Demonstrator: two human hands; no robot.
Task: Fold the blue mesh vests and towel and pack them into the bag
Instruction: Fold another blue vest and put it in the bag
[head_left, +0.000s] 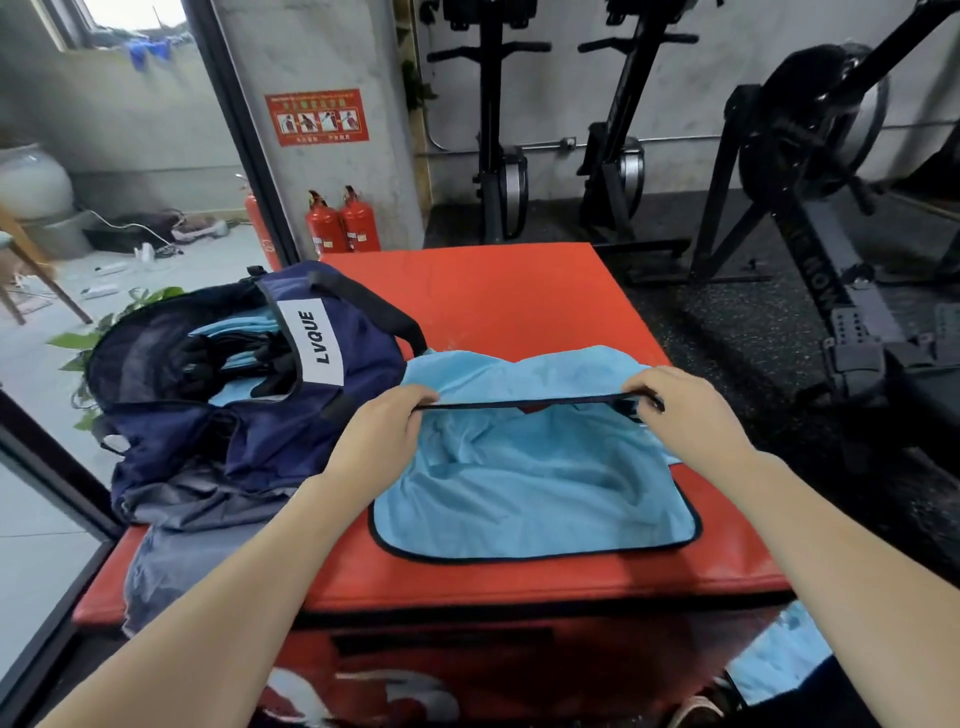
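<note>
Left hand (382, 428) and right hand (675, 400) each pinch the black-trimmed edge of a light blue vest (535, 488), fingers curled round the trim and holding it taut between them; the rest of the vest lies spread on the red counter (493, 306). The navy bag (270, 395) sits open just left of the vest on the same counter, with folded blue fabric and dark items visible inside. A grey cloth (182, 561) lies beside the bag at the counter's near-left corner.
</note>
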